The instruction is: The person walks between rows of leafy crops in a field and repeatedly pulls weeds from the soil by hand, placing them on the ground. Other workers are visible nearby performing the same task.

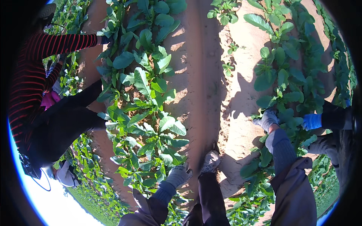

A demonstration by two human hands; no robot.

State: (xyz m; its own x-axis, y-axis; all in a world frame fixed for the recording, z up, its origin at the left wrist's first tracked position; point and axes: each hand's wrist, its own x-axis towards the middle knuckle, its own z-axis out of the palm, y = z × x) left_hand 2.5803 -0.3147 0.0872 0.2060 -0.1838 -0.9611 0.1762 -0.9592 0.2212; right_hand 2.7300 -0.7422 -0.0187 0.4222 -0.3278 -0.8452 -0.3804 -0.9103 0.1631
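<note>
My left hand (179, 175), in a grey knit work glove, is low over the right edge of a row of broad-leaved green plants (150, 135). Its fingers are slightly curled and apart, and I see nothing between them. Reaching out to the right, my right hand (267, 121) wears a matching glove. It is among the leaves of another leafy row (280, 82), at that row's left edge. Leaves and shadow partly hide its fingers, so I cannot tell whether it grips a leaf.
A bare soil furrow (202, 84) runs between the rows, with my shoe (211, 161) in it. Small seedlings (228, 68) grow on the sunlit bed. At left a person in a striped top (28, 76) reaches into leaves. A co-worker's blue-gloved hand (312, 121) is near my right hand.
</note>
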